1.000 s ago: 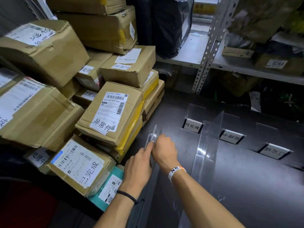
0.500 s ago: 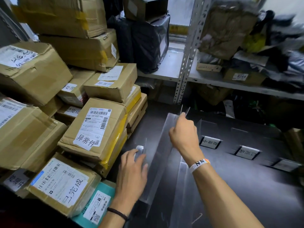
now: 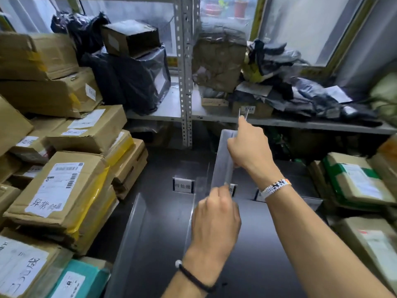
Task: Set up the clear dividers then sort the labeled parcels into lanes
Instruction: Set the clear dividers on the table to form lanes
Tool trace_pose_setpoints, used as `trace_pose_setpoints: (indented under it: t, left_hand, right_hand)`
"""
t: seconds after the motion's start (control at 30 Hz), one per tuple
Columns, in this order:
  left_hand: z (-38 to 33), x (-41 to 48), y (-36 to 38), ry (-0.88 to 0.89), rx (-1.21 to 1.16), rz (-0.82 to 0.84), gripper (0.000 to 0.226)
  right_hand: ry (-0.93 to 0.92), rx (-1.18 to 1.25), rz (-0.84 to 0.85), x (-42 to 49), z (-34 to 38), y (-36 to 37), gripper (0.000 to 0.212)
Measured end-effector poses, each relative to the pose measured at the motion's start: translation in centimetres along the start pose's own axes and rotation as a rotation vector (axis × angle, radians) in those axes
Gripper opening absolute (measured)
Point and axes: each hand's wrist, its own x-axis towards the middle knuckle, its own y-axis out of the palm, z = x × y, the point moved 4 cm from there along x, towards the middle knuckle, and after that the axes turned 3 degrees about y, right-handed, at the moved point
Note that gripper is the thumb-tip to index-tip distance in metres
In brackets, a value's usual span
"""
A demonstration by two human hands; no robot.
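**Clear divider gripped in both hands**

Head view: my right hand (image 3: 249, 145) pinches the far top edge of the divider (image 3: 222, 160). My left hand (image 3: 214, 220), fingers curled, pinches its near end. It is tilted above the dark table (image 3: 163, 233), over the labels (image 3: 183, 186). Parcels (image 3: 64, 190) are stacked at the left.

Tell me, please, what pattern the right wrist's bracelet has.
The bracelet is beaded black-and-white checks with some orange; head view.

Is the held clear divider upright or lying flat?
Upright: the clear divider is on edge, right hand and left hand gripping its top.
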Motion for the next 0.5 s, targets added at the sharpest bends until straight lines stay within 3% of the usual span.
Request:
trace_pose_setpoints:
  t: [0.2, 0.5]
  left_hand:
    - [-6.8, -2.0, 6.7, -0.016, 0.097, -0.039, 0.021]
    - [-7.9, -5.6, 13.1, -0.123, 0.148, 0.17, 0.035]
  right_hand:
    - [-0.034, 0.103, 0.064, -1.3, -8.9, -1.4, 0.094]
    - [0.082, 0.044, 0.3, -2.5, -16.4, 4.2, 0.093]
